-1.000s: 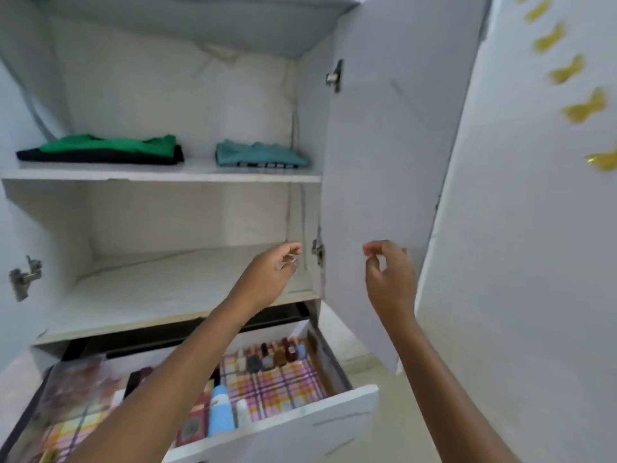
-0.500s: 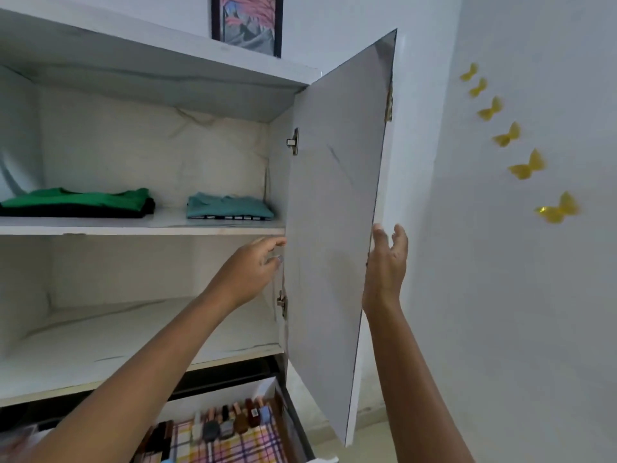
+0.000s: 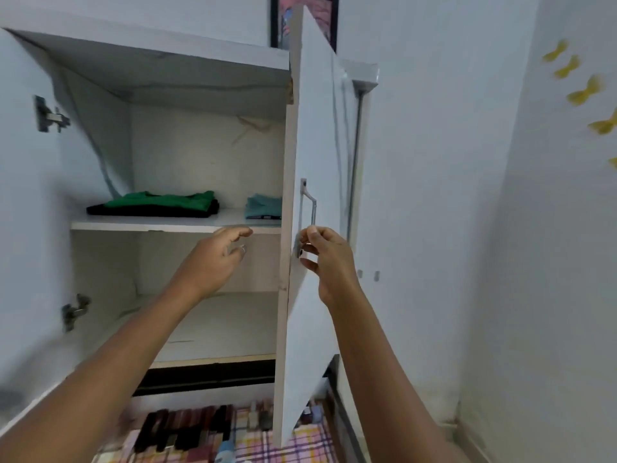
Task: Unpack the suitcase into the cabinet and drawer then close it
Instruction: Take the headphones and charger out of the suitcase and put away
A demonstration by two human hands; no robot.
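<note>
The white cabinet (image 3: 167,55) stands with both doors swung out. Its right door (image 3: 320,135) is seen nearly edge-on, half swung inward. My right hand (image 3: 329,259) pinches the lower end of that door's metal handle (image 3: 309,208). My left hand (image 3: 217,259) hovers in front of the cabinet, fingers loosely spread, holding nothing. Folded green and black clothes (image 3: 160,203) and a folded teal garment (image 3: 263,207) lie on the upper shelf (image 3: 150,225). Below, the open drawer (image 3: 344,412) shows a plaid liner and several small bottles. The suitcase is out of view.
The left cabinet door (image 3: 30,228) stands open at the left, hinges showing. A framed picture (image 3: 283,18) sits on top of the cabinet. Yellow butterfly decorations (image 3: 584,91) dot the wall at the right. The lower shelf (image 3: 213,329) holds nothing visible.
My right hand went from the door's outer edge to its handle, and the right door has swung inward toward the cabinet. My left hand stays in front of the shelves.
</note>
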